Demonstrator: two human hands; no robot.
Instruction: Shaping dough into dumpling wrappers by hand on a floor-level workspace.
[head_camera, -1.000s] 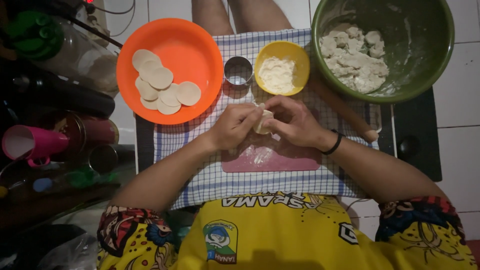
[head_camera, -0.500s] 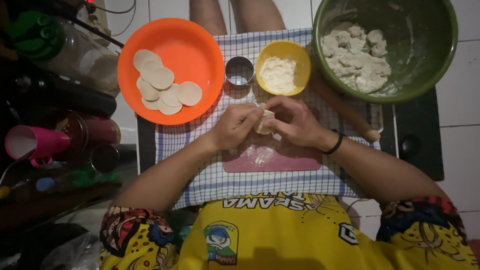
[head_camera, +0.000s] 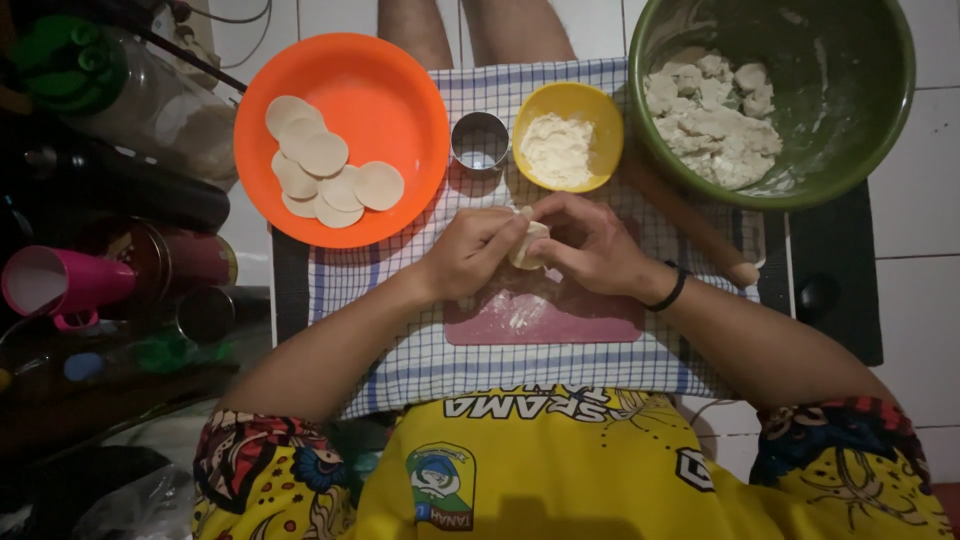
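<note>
Hands meet at frame centre: left hand (head_camera: 468, 252) and right hand (head_camera: 592, 245) both closed around small dough piece (head_camera: 530, 243), fingertips pinching it from each side, above pink board (head_camera: 545, 318) on checked cloth (head_camera: 400, 360). Orange plate (head_camera: 400, 80) with dough rounds (head_camera: 325, 175) upper left. Metal ring cutter (head_camera: 480, 140), yellow flour bowl (head_camera: 567, 148) upper centre. Green bowl (head_camera: 860, 60) with dough lumps upper right. Rolling pin (head_camera: 690, 225) just right of hands.

Dough piece (head_camera: 528, 245): soft, matt, pale. Orange plate (head_camera: 400, 80): smooth glossy plastic. Yellow bowl (head_camera: 595, 105): glossy plastic, holding powdery flour. Green bowl (head_camera: 870, 110): plastic, flour-smeared. Ring cutter (head_camera: 480, 141): shiny metal. Checked cloth (head_camera: 400, 350): woven, matt. Pink board (head_camera: 590, 322): smooth, flour-dusted. Rolling pin (head_camera: 700, 235): wood, matt.
</note>
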